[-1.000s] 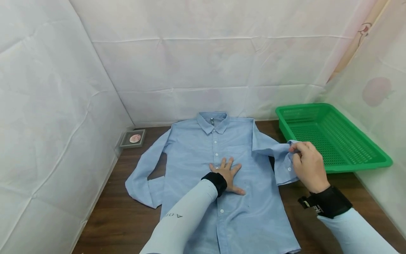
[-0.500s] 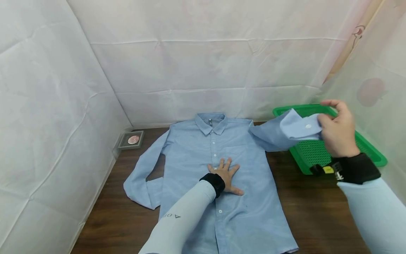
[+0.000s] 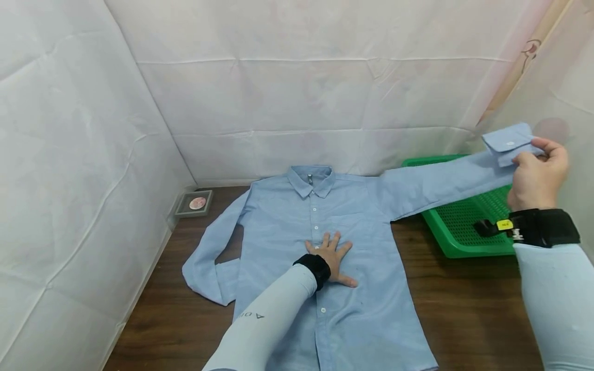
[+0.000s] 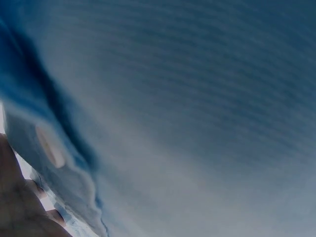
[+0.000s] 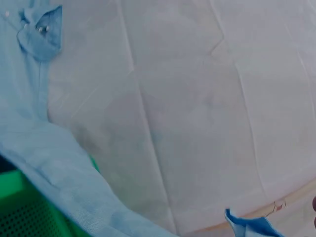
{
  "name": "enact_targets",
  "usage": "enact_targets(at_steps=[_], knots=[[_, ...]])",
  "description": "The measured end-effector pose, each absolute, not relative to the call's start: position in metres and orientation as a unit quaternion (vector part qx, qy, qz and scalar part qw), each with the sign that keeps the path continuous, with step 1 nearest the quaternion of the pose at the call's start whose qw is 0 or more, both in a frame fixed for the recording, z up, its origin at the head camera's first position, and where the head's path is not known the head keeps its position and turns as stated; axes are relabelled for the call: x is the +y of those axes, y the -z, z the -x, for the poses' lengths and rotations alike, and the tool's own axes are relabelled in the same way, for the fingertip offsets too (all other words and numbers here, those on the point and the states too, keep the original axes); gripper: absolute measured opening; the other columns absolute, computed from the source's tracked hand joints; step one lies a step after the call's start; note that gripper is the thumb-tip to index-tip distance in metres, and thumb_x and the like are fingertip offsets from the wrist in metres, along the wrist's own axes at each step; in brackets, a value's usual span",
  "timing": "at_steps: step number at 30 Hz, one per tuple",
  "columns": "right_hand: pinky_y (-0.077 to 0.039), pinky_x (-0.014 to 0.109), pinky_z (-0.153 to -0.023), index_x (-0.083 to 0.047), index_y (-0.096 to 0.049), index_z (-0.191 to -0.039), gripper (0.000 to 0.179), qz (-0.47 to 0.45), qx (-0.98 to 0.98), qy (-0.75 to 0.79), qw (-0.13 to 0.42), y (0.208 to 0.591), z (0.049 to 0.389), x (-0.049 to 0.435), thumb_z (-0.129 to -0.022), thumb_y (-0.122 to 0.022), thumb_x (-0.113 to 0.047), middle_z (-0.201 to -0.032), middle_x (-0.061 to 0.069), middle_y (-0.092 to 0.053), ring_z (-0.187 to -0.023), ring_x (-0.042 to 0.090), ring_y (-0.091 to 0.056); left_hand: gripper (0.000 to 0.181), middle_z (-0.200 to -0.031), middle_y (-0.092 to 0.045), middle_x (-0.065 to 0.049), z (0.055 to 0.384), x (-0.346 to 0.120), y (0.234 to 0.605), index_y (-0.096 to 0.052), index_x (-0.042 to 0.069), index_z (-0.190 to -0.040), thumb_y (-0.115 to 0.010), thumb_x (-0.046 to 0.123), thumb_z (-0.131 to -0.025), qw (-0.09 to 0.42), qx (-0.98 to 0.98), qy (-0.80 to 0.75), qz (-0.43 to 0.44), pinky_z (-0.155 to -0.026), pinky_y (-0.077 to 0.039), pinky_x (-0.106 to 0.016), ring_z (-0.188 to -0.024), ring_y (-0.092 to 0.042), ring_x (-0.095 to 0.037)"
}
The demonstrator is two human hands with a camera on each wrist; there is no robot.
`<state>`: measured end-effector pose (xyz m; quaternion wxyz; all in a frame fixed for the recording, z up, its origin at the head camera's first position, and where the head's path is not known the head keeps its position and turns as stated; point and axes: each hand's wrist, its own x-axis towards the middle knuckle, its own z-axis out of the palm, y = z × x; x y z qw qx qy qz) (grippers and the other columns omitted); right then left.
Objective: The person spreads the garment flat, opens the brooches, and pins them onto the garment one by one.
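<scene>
A light blue button-up shirt (image 3: pixel 287 221) lies front up on the dark wooden table, its collar toward the back wall. My left hand (image 3: pixel 331 260) rests flat on the shirt's front beside the button row, fingers spread. At the far right, my right hand (image 3: pixel 540 175) pinches the cuff (image 3: pixel 508 141) of one sleeve, holding it raised. That sleeve (image 3: pixel 445 183) stretches straight from the shoulder over the green basket. The other sleeve (image 3: pixel 209 268) lies bent on the table at left. Blurred blue cloth fills most of the left wrist view, with a button (image 4: pixel 50 146) near its lower left.
The green plastic basket (image 3: pixel 457 250) stands at right, partly hidden under the lifted sleeve. A small grey square box (image 3: pixel 185 206) with a pink round label sits at the back left corner. White cloth walls (image 3: pixel 297 103) enclose the table (image 3: pixel 185 335).
My right hand has moved up and to the right with the cuff, so the bent sleeve is now drawn out straight over the basket. The left hand stays in place.
</scene>
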<state>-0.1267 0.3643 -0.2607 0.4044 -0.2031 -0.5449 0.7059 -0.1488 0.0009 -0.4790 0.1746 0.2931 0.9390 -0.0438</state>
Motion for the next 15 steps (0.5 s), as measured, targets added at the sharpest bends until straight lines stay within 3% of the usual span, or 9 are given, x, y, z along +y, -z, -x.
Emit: enact_targets(at_steps=[6,10,15], knots=[[-0.032,0.013,-0.073,-0.018,-0.044,-0.115,0.045,0.273,-0.562,-0.679,0.385,0.279,0.126,0.378,-0.085,-0.038,0.016,-0.121,-0.005,-0.037,-0.101,0.007,-0.035,0.113,-0.162,0.003,0.002,0.149,0.001,0.48,-0.003,0.046,-0.152,-0.045,0.094,-0.058,0.161,0.941,0.05,-0.292,-0.097,-0.023,-0.075,-0.147,0.0,-0.027],[-0.031,0.014,-0.071,-0.022,-0.043,-0.115,0.046,0.321,-0.576,-0.665,0.351,0.295,0.124,0.385,-0.087,-0.041,0.014,-0.124,-0.009,-0.034,-0.099,0.005,-0.033,0.114,-0.162,0.005,0.002,0.15,0.002,0.481,-0.001,0.046,-0.151,-0.044,0.094,-0.058,0.162,0.941,0.054,-0.293,-0.098,-0.022,-0.075,-0.147,0.001,-0.027],[-0.032,0.018,-0.059,-0.022,-0.043,-0.113,0.045,0.338,-0.55,-0.692,0.323,0.312,0.122,0.396,-0.086,-0.043,0.014,-0.123,-0.011,-0.032,-0.089,0.006,-0.031,0.114,-0.161,0.008,0.002,0.149,0.002,0.483,0.001,0.045,-0.152,-0.044,0.094,-0.058,0.175,0.939,0.049,-0.293,-0.098,-0.021,-0.076,-0.147,0.004,-0.028]])
